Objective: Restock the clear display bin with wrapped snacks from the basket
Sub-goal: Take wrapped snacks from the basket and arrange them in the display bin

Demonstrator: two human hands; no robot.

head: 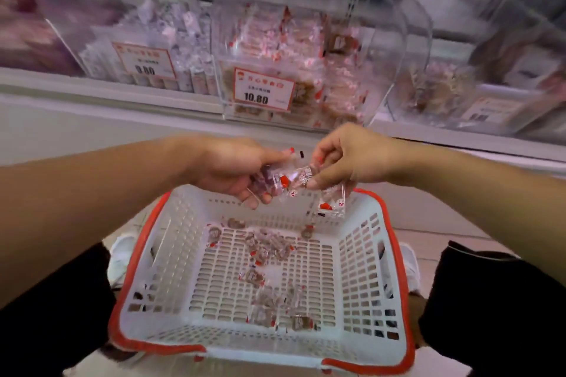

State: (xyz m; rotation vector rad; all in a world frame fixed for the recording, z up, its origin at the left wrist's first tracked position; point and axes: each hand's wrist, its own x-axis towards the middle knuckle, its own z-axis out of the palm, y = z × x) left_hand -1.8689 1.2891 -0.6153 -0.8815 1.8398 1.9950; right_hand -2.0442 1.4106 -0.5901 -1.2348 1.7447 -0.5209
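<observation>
Above the white slatted plastic basket with red rim (361, 257), the left hand (232, 167) and right hand (346, 156) each grip clear-wrapped snacks (288, 182), gathering a handful. Beyond the basket stands the clear plastic display bin (376, 49), partly filled.

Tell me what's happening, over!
Left hand and right hand both gripping wrapped snacks above the basket. More snacks loose on basket floor. Clear display bin straight ahead, part full. Nothing in the way.
</observation>
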